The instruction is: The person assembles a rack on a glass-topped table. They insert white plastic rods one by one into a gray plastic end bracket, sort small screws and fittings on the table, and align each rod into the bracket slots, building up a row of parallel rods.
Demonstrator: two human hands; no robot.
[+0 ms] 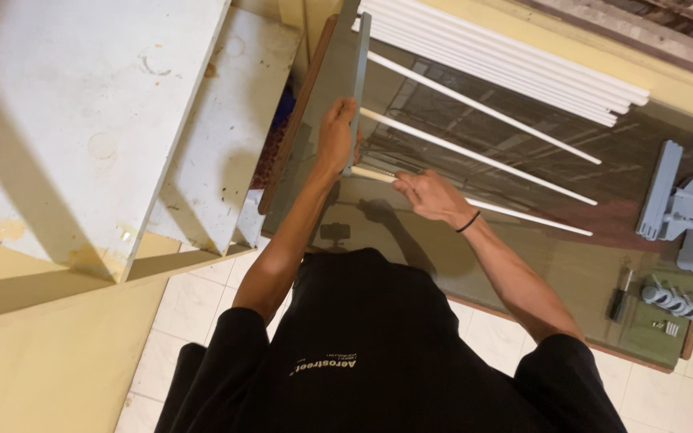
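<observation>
Left hand [337, 138] wrapped round grey side bar [358, 88], bar held upright on glass tabletop [571, 273]. Right hand [431, 195] pinched on lowest white rod [523, 215] nr its end, where it met bar's foot. Two more white rods [475, 155] already stuck into bar, slanting away to the right. Bundle of spare white rods [515, 68] at far edge. Grey plastic parts [687, 204] and small screwdriver [619, 298] lying well apart, right side.
</observation>
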